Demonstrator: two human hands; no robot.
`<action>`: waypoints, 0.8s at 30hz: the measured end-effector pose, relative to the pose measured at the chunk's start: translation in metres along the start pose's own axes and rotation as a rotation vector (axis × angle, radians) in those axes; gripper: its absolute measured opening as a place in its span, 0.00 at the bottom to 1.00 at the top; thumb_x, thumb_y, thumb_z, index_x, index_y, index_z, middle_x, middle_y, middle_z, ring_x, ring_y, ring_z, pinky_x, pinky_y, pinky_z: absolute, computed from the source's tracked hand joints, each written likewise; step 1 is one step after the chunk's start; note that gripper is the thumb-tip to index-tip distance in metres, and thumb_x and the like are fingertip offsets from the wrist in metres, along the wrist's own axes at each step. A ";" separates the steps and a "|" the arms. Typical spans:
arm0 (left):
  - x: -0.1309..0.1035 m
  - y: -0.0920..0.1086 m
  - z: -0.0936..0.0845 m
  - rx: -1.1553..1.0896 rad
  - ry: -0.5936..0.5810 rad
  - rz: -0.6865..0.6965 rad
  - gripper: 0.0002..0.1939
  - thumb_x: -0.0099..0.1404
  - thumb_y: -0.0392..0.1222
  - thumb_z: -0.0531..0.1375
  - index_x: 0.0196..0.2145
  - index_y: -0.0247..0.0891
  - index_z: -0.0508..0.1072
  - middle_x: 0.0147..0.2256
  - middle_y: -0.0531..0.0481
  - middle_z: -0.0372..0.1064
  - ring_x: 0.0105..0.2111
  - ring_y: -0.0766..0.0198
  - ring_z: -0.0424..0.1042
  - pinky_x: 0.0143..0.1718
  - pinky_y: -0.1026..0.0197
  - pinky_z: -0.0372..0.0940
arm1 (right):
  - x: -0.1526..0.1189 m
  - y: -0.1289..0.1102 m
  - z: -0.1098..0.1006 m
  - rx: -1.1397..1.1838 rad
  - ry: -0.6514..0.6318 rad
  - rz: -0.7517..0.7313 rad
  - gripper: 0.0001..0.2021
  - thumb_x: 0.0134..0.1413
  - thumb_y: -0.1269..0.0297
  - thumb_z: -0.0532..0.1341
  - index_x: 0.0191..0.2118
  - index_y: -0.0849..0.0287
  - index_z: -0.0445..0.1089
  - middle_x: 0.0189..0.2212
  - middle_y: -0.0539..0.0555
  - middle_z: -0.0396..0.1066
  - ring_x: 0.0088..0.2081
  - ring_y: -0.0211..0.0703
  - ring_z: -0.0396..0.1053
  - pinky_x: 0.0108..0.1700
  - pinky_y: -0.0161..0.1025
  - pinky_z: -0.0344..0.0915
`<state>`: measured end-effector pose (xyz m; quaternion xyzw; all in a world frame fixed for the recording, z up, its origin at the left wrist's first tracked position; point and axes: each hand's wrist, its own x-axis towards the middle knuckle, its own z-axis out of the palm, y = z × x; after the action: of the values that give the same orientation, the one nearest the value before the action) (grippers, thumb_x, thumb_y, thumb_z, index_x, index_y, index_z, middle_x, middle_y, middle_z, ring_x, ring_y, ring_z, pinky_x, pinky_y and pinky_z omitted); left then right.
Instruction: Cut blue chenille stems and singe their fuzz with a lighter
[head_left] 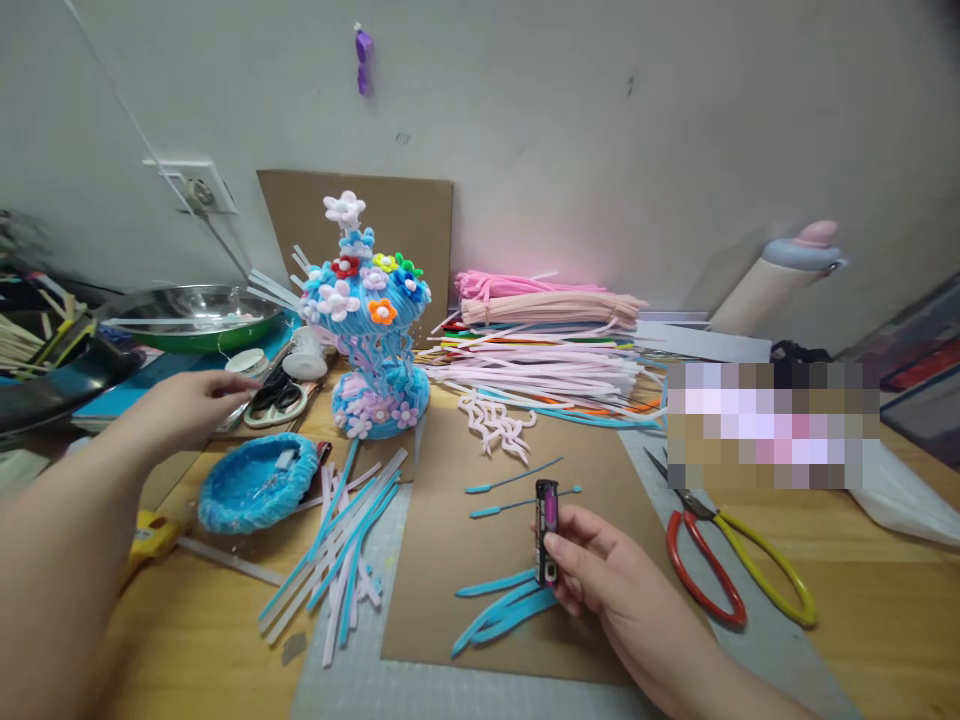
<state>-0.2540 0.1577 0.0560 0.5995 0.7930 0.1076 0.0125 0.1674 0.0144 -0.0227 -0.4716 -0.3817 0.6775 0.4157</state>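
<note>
My right hand [592, 560] grips a small black lighter [547, 530] with a purple patch, held upright above the brown cardboard sheet [442, 610]. Just behind it on the sheet are blue pipe-cleaner strips [499, 618], partly hidden by the hand. Two thin wires with blue fuzzy ends [487, 510] lie farther back. At the left, my left hand [199, 400] stretches its fingers beside black-handled scissors [279, 398]; whether the fingertips touch them I cannot tell. Below that hand sits a round blue fuzzy dish [259, 485].
A blue flower-covered pipe-cleaner model [367, 310] stands behind the cardboard. Cut strips [345, 560] lie to its front. Bundled pipe cleaners [540, 360] line the wall. Red-and-yellow-handled shears [701, 510] lie at right, near a pixelated patch. A metal bowl [202, 310] is at left.
</note>
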 end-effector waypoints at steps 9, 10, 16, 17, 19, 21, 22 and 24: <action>0.043 0.057 0.037 0.236 0.093 0.024 0.42 0.46 0.66 0.58 0.49 0.28 0.65 0.45 0.28 0.68 0.47 0.35 0.64 0.42 0.43 0.61 | 0.000 0.000 -0.002 -0.005 0.012 -0.020 0.12 0.51 0.55 0.61 0.36 0.60 0.68 0.25 0.47 0.61 0.23 0.31 0.56 0.23 0.30 0.54; 0.046 0.060 0.041 0.252 0.100 0.015 0.43 0.47 0.66 0.58 0.49 0.26 0.65 0.45 0.27 0.67 0.48 0.35 0.63 0.43 0.42 0.61 | 0.000 0.000 -0.002 -0.004 0.011 -0.024 0.12 0.51 0.55 0.61 0.36 0.60 0.68 0.25 0.47 0.61 0.23 0.31 0.56 0.23 0.30 0.54; 0.060 0.058 0.052 0.275 0.058 -0.054 0.18 0.64 0.46 0.55 0.50 0.36 0.65 0.47 0.43 0.65 0.42 0.58 0.69 0.40 0.50 0.66 | 0.003 -0.001 -0.003 0.011 0.035 -0.023 0.13 0.50 0.55 0.62 0.36 0.59 0.68 0.25 0.47 0.61 0.22 0.30 0.56 0.22 0.30 0.54; 0.062 0.056 0.051 0.273 0.049 -0.054 0.17 0.64 0.44 0.55 0.49 0.36 0.65 0.47 0.44 0.66 0.41 0.58 0.69 0.40 0.50 0.67 | 0.003 -0.001 -0.003 0.014 0.037 -0.026 0.13 0.50 0.55 0.62 0.36 0.59 0.68 0.25 0.47 0.61 0.22 0.30 0.55 0.22 0.30 0.54; 0.066 0.050 0.046 0.272 0.045 -0.030 0.17 0.63 0.44 0.56 0.49 0.36 0.66 0.47 0.44 0.66 0.41 0.58 0.69 0.40 0.50 0.67 | 0.004 -0.001 -0.003 0.009 0.036 -0.029 0.13 0.50 0.55 0.63 0.36 0.59 0.68 0.25 0.47 0.61 0.22 0.30 0.56 0.22 0.30 0.54; 0.069 0.045 0.036 0.277 0.062 0.008 0.17 0.63 0.44 0.56 0.49 0.36 0.66 0.47 0.44 0.66 0.42 0.58 0.69 0.40 0.50 0.67 | 0.004 -0.001 -0.003 -0.003 0.036 -0.026 0.13 0.50 0.55 0.62 0.35 0.60 0.68 0.25 0.47 0.61 0.22 0.31 0.56 0.23 0.30 0.54; 0.069 0.042 0.030 0.281 0.078 0.025 0.17 0.63 0.44 0.56 0.48 0.36 0.66 0.47 0.44 0.66 0.42 0.58 0.69 0.40 0.50 0.67 | 0.004 -0.001 -0.003 -0.008 0.039 -0.023 0.13 0.50 0.55 0.62 0.35 0.60 0.68 0.25 0.47 0.61 0.23 0.31 0.56 0.23 0.30 0.54; 0.070 0.038 0.017 0.292 0.125 0.047 0.17 0.63 0.45 0.56 0.47 0.35 0.67 0.45 0.44 0.67 0.41 0.58 0.69 0.40 0.50 0.66 | 0.003 -0.001 -0.003 -0.014 0.041 -0.018 0.13 0.50 0.55 0.62 0.35 0.60 0.68 0.25 0.47 0.61 0.23 0.31 0.56 0.23 0.30 0.54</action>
<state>-0.2352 0.2368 0.0546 0.6055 0.7852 0.0286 -0.1265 0.1698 0.0183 -0.0236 -0.4846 -0.3821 0.6614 0.4263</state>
